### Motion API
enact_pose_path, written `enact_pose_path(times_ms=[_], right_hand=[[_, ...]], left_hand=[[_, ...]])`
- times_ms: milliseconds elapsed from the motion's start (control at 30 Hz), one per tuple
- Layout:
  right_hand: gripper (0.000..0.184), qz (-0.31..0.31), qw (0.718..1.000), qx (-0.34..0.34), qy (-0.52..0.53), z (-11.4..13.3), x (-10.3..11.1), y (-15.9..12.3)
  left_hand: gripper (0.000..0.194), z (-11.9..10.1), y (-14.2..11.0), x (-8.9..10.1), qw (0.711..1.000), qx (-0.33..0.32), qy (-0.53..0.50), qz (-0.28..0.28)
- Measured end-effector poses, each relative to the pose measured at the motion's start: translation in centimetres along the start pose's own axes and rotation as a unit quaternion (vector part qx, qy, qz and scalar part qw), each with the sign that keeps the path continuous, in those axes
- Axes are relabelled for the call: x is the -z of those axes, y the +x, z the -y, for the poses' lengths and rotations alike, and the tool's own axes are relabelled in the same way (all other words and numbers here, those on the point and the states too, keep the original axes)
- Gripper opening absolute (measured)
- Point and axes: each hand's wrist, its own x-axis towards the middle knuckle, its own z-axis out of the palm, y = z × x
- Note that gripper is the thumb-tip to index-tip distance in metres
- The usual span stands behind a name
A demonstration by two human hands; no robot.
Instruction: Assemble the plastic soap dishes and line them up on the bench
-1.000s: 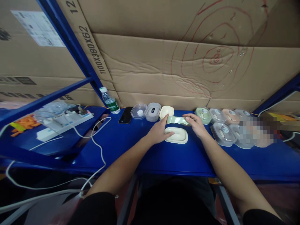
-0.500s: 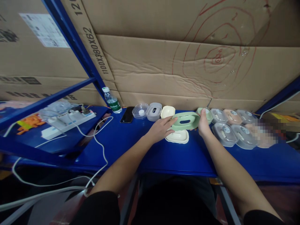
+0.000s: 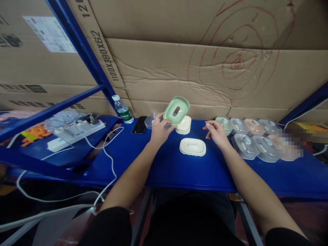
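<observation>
- Several lidded boxes (image 3: pixel 245 147) right of the cream tray (image 3: pixel 192 147) look finished.
- Left hand (image 3: pixel 159 131) grip clasps the green slotted piece (image 3: pixel 181 110), unfitted, beyond the tray's left.
- Right hand (image 3: pixel 217 134) grip, released, hangs beyond its right.

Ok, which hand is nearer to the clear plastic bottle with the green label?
Left. The left hand, holding a light-green rounded plastic piece, is to the bottle's right, past the black phone; the right hand is farther right.
</observation>
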Motion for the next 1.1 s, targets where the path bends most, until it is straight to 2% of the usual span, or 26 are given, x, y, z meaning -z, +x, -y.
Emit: enact_pose_path(times_ms=[133, 233, 300, 400, 467, 600, 700, 967, 1100], right_hand=[[0.056, 0.029, 0.999, 0.016, -0.035, -0.9, -0.3, -0.1], [0.053, 0.043, 0.997, 0.036, -0.058, -1.5, -0.3, -0.2], [0.052, 0.046, 0.995, 0.041, -0.073, -1.6, -0.3, -0.2], [0.05, 0.054, 0.988, 0.061, -0.129, -1.6, -0.2, -0.3], [0.048, 0.065, 0.972, 0.099, -0.202, -1.5, -0.3, -0.5], [0.044, 0.116, 0.919, 0.185, -0.328, -0.8, -0.6, -1.2], [0.041, 0.146, 0.896, 0.204, -0.367, -0.3, -0.8, -1.7], [0.039, 0.159, 0.883, 0.198, -0.395, -0.2, -0.6, -1.6], [0.041, 0.174, 0.878, 0.19, -0.403, -0.4, -0.6, -1.5]], left_hand=[[0.026, 1.9, 0.4, 0.0, 0.99, 0.13, 0.061, 0.009], [0.034, 2.0, 0.3, -0.3, 0.979, 0.178, 0.095, 0.031], [0.047, 1.8, 0.3, -0.5, 0.973, 0.193, 0.119, 0.042], [0.065, 1.6, 0.2, -0.8, 0.968, 0.199, 0.145, 0.051], [0.07, 1.7, 0.2, -0.9, 0.967, 0.194, 0.154, 0.052], [0.071, 2.2, 0.0, -1.2, 0.97, 0.179, 0.161, 0.044], [0.062, 2.6, 0.0, -1.5, 0.974, 0.167, 0.151, 0.031], [0.052, 2.5, 0.0, -1.6, 0.978, 0.158, 0.134, -0.004], [0.061, 2.4, -0.1, -1.6, 0.978, 0.157, 0.138, -0.008]])
